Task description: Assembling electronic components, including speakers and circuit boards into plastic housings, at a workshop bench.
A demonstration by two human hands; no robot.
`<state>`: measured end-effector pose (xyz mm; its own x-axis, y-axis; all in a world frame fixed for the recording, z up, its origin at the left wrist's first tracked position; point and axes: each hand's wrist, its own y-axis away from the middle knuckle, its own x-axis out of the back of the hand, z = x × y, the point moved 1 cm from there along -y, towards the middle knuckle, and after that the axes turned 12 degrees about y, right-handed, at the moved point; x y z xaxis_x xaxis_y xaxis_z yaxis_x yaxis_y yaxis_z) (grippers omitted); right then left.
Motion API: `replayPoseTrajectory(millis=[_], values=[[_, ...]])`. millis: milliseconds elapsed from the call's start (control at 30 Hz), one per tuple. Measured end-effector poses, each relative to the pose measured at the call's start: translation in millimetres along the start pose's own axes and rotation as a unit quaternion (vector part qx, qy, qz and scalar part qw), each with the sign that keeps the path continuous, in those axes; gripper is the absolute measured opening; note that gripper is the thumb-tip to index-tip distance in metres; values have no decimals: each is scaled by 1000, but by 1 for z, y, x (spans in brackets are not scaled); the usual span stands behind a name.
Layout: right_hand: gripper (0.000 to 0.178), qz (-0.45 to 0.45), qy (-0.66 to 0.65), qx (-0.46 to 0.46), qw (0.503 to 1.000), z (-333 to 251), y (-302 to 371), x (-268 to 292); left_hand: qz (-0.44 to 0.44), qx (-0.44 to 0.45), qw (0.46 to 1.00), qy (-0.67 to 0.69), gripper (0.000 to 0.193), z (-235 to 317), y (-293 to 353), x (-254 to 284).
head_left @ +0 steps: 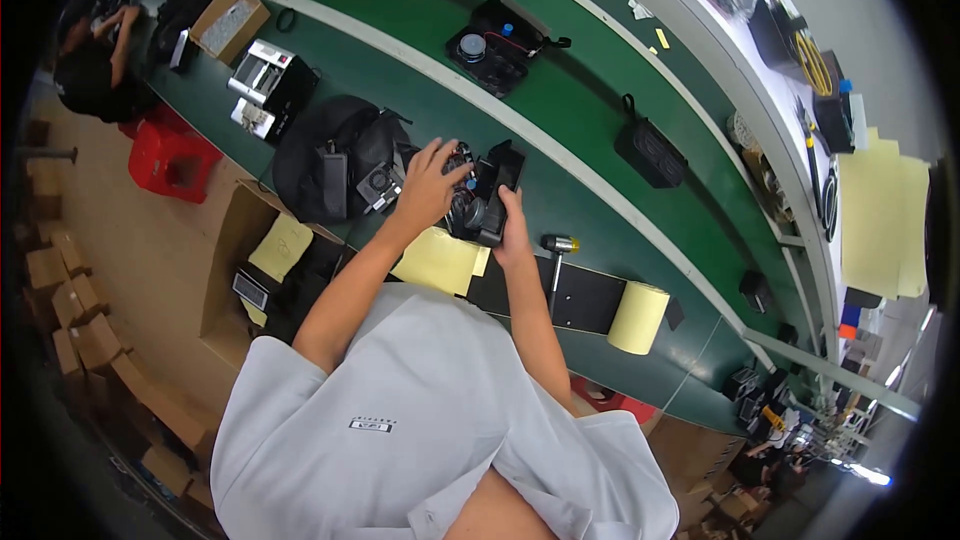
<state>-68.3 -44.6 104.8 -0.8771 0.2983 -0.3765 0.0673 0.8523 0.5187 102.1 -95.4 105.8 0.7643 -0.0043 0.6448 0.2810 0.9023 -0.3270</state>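
Note:
An open black case (492,230) is held over the green bench in front of me, with dark round parts and a small blue piece inside. My right hand (514,227) grips its right side, thumb upward along the edge. From the left, my left hand (428,186) reaches over the other half, its fingers bent over black parts there; exactly what they press on is hard to make out. Left of that hand lie a round black bag (308,155) and a small grey-black device (380,186). Yellow paper sheets (437,262) are below the hands.
A hammer (557,265) and a yellow paper roll (638,318) lie to the right. On the green shelf are another open black case (497,48) and a closed black case (650,155). A cardboard box (240,275) stands lower left. Further left, a person (95,65) sits by a red stool (172,155).

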Motion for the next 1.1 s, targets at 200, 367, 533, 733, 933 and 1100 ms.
replayPoseTrajectory(millis=[200, 367, 533, 733, 933, 1100], values=[[75, 70, 173, 26, 982, -3, 6, -6, -124, -44, 988, -76, 24, -17, 3, -19], [89, 95, 452, 169, 870, -9, -18, -12, -154, -19, 987, -44, 26, -18, -2, -15], [91, 99, 519, 147, 836, -7, -24, -17, -209, 34, 976, -46, 25, -24, 6, -9], [93, 108, 589, 161, 785, -3, -16, -30, -11, 30, 998, 58, 24, -36, 15, -11], [96, 129, 670, 184, 708, 3, -8, -48, 104, 174, 965, 167, 44, -54, 36, 1], [97, 131, 706, 209, 664, 13, -10, -56, 88, 140, 968, 187, 52, -56, 39, -3]])
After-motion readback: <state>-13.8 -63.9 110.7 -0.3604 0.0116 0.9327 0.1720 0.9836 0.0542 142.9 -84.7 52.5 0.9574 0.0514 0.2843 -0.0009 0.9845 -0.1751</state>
